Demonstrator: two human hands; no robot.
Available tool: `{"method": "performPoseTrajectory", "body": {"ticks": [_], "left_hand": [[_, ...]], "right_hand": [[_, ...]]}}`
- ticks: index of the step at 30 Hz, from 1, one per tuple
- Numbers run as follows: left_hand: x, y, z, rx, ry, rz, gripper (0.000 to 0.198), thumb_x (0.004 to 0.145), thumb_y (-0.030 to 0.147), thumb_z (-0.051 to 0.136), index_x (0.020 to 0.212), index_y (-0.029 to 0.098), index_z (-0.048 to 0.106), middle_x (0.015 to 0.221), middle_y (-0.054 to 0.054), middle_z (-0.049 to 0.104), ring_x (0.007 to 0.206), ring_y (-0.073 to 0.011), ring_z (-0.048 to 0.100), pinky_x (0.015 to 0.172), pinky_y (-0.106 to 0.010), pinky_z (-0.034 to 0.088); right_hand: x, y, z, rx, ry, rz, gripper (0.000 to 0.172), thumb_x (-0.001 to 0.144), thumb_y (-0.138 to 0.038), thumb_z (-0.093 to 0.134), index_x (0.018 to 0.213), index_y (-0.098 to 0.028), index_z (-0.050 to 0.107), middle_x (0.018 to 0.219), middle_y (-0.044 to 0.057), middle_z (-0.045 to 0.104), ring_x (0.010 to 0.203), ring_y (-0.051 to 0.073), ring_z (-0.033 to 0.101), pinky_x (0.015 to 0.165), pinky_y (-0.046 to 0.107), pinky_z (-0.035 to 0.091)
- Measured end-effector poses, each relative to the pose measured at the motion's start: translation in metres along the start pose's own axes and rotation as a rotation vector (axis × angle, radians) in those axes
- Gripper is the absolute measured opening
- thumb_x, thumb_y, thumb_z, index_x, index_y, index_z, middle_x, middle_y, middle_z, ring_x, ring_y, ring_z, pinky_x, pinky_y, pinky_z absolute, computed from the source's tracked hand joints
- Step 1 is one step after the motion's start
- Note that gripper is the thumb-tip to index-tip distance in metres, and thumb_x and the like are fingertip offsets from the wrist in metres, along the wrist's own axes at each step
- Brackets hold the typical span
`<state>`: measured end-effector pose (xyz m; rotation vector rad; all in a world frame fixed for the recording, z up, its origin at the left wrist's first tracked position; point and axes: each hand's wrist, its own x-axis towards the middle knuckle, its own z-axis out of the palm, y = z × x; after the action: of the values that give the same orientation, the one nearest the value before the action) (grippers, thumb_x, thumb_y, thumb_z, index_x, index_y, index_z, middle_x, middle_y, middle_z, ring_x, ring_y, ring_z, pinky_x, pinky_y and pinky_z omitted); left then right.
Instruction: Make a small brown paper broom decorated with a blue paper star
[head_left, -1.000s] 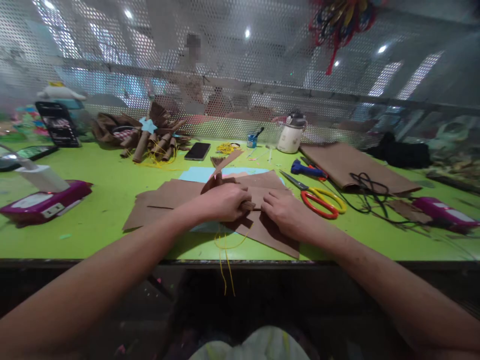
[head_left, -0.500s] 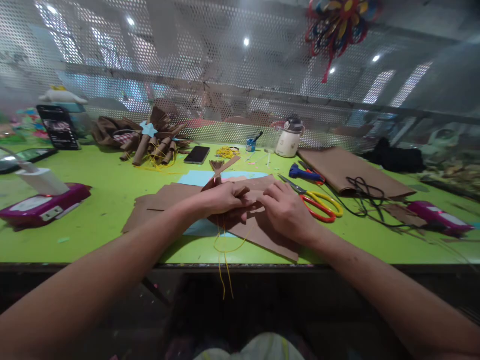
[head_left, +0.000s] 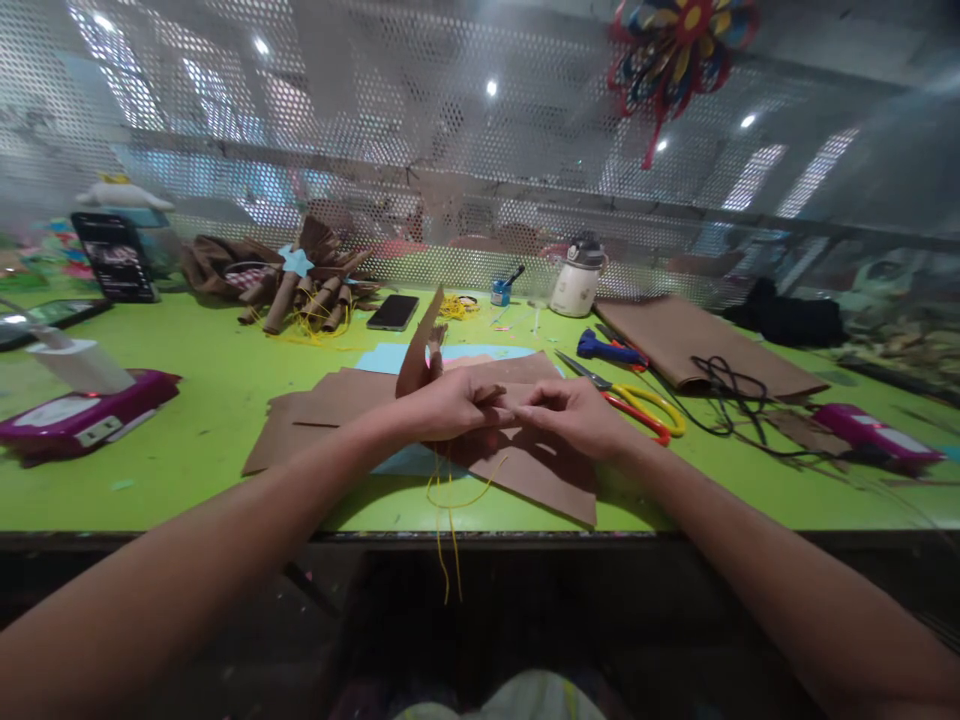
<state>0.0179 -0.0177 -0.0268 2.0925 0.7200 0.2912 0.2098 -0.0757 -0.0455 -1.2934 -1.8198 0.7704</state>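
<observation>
My left hand [head_left: 454, 405] is closed around a rolled or folded piece of brown paper [head_left: 420, 350]. A curved strip of it stands up behind the wrist, beside a fringed end. Opposite, my right hand [head_left: 574, 415] pinches at the left fingertips; whatever lies between its fingers is too small to make out. Yellow string [head_left: 453, 520] hangs below my left hand and over the table's front edge. Under both hands lie brown paper sheets [head_left: 544, 475] and light blue paper [head_left: 409, 460]. Scissors [head_left: 645, 400] with red and yellow handles rest right of my right hand.
The green table [head_left: 187, 500] holds a bundle of brown paper rolls [head_left: 300, 290], a phone [head_left: 393, 312], a blue jar [head_left: 501, 291] and a white bottle [head_left: 576, 280]. At right are a blue-handled tool [head_left: 607, 348], folded brown paper [head_left: 720, 340] and a black cable [head_left: 731, 390]. Purple power strips [head_left: 97, 415] flank the workspace.
The brown paper strip behind my left hand has swung from slanting right to nearly upright. My right hand has turned and lowered slightly, its fingertips pinching closer to the left hand's.
</observation>
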Motion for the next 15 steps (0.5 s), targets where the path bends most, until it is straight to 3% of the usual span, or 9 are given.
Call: {"method": "performPoseTrajectory", "body": {"ticks": [6,15], "left_hand": [[0.002,-0.002,0.0,0.194,0.1,0.111,0.03,0.076,0.037,0.055,0.056,0.015,0.051,0.051,0.001,0.054,0.049,-0.0083,0.047,0.052,-0.024,0.035],[-0.003,0.006,-0.003,0.203,0.094,0.027,0.023,0.076,0.034,0.055,0.07,0.013,0.06,0.059,-0.001,0.062,0.055,-0.0103,0.055,0.054,-0.023,0.037]], "right_hand": [[0.001,-0.007,-0.005,0.072,-0.052,0.131,0.026,0.069,-0.039,0.063,0.065,-0.013,0.061,0.051,0.0,0.053,0.042,0.008,0.042,0.041,0.022,0.03],[0.004,0.002,-0.013,0.218,-0.048,0.215,0.025,0.063,-0.037,0.07,0.065,-0.015,0.058,0.049,-0.003,0.051,0.042,0.007,0.045,0.042,0.022,0.033]]}}
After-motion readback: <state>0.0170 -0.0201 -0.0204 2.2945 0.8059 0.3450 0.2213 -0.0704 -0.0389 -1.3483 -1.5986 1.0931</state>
